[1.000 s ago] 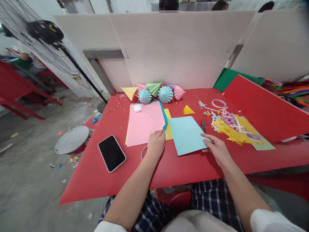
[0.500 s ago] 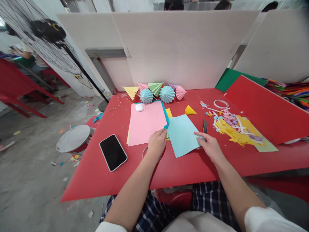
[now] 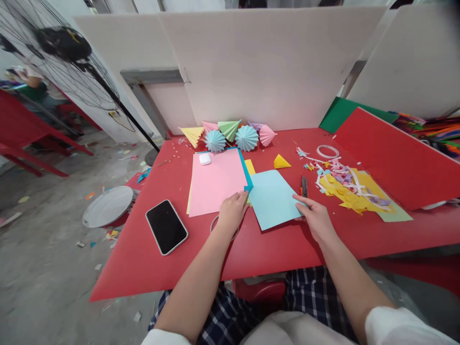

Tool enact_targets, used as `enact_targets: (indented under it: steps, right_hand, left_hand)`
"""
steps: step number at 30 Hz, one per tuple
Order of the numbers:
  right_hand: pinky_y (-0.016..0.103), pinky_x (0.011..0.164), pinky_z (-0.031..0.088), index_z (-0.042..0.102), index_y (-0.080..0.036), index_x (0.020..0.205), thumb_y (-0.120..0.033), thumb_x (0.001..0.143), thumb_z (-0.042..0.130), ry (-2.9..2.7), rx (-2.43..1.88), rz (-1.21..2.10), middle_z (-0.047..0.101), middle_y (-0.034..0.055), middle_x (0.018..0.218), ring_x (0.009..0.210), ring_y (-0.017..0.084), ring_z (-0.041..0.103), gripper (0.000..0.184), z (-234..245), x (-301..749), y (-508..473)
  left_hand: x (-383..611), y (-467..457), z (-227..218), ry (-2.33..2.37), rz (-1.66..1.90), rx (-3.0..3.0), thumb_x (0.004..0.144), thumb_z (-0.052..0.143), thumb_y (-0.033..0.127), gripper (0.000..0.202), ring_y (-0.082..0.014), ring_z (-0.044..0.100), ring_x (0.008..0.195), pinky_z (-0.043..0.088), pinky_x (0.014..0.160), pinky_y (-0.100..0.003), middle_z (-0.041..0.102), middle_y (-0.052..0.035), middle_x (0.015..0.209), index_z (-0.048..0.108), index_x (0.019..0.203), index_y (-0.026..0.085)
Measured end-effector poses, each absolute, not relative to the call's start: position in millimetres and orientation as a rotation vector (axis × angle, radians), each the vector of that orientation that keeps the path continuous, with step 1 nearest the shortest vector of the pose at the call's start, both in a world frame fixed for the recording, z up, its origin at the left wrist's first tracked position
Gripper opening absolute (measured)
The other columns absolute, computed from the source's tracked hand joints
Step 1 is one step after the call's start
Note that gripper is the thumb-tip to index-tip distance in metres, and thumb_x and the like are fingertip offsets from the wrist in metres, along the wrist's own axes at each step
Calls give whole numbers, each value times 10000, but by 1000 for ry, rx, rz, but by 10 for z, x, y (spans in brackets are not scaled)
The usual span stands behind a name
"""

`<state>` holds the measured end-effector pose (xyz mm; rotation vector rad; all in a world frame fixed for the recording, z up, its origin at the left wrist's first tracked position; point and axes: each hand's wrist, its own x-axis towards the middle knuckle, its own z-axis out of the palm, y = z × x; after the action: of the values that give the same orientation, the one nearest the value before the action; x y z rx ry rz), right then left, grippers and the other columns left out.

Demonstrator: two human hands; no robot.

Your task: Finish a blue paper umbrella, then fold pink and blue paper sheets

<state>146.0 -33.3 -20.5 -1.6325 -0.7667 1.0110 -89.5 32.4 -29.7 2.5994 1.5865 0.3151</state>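
A light blue sheet of paper [image 3: 275,199] lies slightly lifted over the red table, tilted a little. My right hand [image 3: 316,218] pinches its right edge, thumb on top and the other fingers underneath. By the sheet's left edge, my left hand [image 3: 233,211] is closed at the bent corner of a teal sheet [image 3: 248,178]; its fingertips are partly hidden. That teal sheet sits under a pink sheet [image 3: 217,184], with yellow paper [image 3: 249,166] showing beside it. A pale ring [image 3: 214,223] lies partly beneath my left wrist.
A phone [image 3: 166,227] rests at left, a white earbud case [image 3: 205,159] on the pink sheet. Folded paper cones [image 3: 230,129] line the back. A yellow cone [image 3: 281,162], a cutter knife [image 3: 304,186], a tape ring [image 3: 327,152] and paper scraps [image 3: 345,191] lie right, before a red board [image 3: 398,158].
The view has shifted slightly. The light blue sheet's lower edge looks a little higher, and the teal corner by my left fingers sits flatter. Both hands keep nearly the same places.
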Motion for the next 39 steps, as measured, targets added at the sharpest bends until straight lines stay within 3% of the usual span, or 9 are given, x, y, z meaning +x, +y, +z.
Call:
enact_targets:
  steps: [6,8,14,20,33,36,39]
  right_hand:
    - [341,861,492,672,-193,1050,-342,691,637,-878,-1675,821,664,56,1106,1021,236,599,391,-269,1522,-385]
    - [351,898,467,672,-196,1051,-346,700,628,-904,-1678,788,665,54,1106,1050,241,587,384,-303,1538,-390]
    - [365,860,488,654,-224,1087,-380,720,610,-908,-1690,790,664,49,1105,1016,239,604,401,-349,1615,-434]
    - [369,866,475,642,-210,1112,-394,738,591,-939,-1717,707,670,54,1089,1002,242,604,420,-337,1557,-503]
    - [371,935,435,653,-212,1090,-395,751,579,-964,-1733,632,662,49,1110,1060,239,577,392,-264,1543,-565]
    - [355,840,503,642,-220,1109,-401,748,580,-980,-1705,706,651,45,1129,998,234,604,408,-269,1468,-574]
    - [318,665,561,627,-230,1137,-419,739,584,-981,-1691,839,671,26,1056,795,197,643,443,-272,1391,-583]
  left_hand:
    - [-859,318,-265,1625,213,2606,916,403,273,391,-191,611,818,440,632,-259,614,-50,965,399,1307,258]
    - [-838,319,-264,1650,185,2601,930,351,260,362,-195,614,798,441,621,-265,615,-59,937,429,1283,248]
    - [-834,325,-264,1674,160,2594,927,346,263,323,-188,618,785,438,628,-264,617,-64,964,469,1225,238]
    - [-884,347,-214,1621,149,2620,862,480,311,391,-208,617,822,435,616,-267,616,-51,1009,451,1247,251]
    - [-825,355,-186,1613,136,2626,893,402,219,337,-189,626,779,430,619,-256,634,-70,922,483,1220,217]
    - [-851,361,-198,1622,180,2604,902,379,210,347,-192,628,789,435,627,-262,639,-66,929,479,1234,220]
    - [-911,383,-217,1649,261,2559,898,400,227,394,-189,626,807,443,640,-257,642,-47,965,430,1290,242]
